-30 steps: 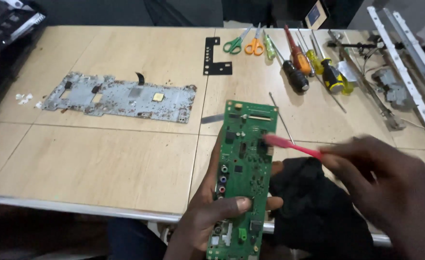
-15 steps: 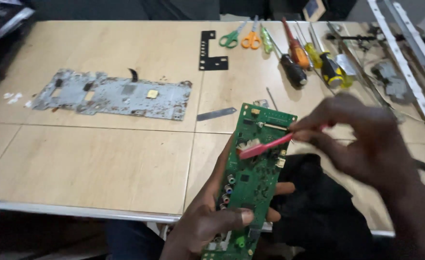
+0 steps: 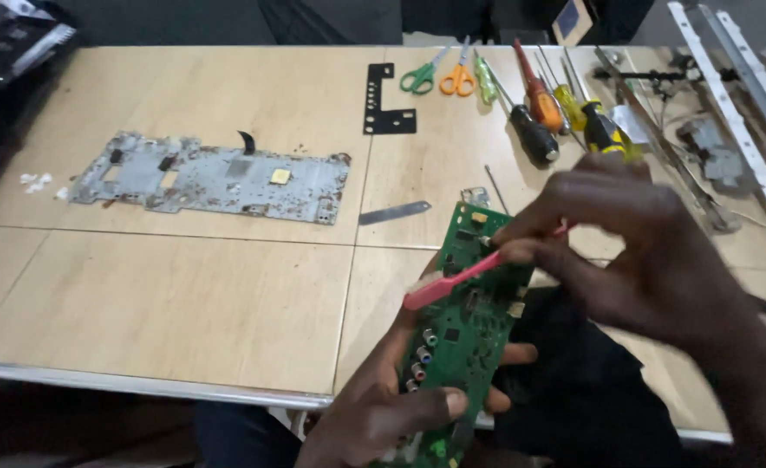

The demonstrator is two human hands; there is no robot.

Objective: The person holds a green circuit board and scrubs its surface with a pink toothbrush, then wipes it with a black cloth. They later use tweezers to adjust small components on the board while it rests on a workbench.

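1. low in the middle of the frame the left hand point(image 3: 391, 416) props up a long green printed circuit board point(image 3: 465, 321), thumb pressed flat over its lower edge and the other fingers curled behind it, their tips showing at its right side.
2. the right hand point(image 3: 651, 260), at centre right, has its thumb and fingers pinched together on the handle of a pink plastic toothbrush point(image 3: 452, 282), whose head lies across the board's left edge about halfway up.
3. to do this brushing well, i'd say keep the strokes short and light and run them along the rows of parts, not against them (the little components near the round sockets look easy to snag).
4. the left thumb's clamp looks firm enough; a grip by the edges alone would keep skin off the green face, i'd guess.
5. a black cloth point(image 3: 591, 390) lies under the board at the lower right, a decent place for loosened dust to fall.
6. well apart, at the left centre of the pale wooden table point(image 3: 183, 286), lies a grey perforated metal plate point(image 3: 214, 178).
7. along the upper right sit green-handled scissors point(image 3: 419, 76), orange-handled scissors point(image 3: 459, 76) and a row of screwdrivers point(image 3: 534, 108), none within the brush's sweep.
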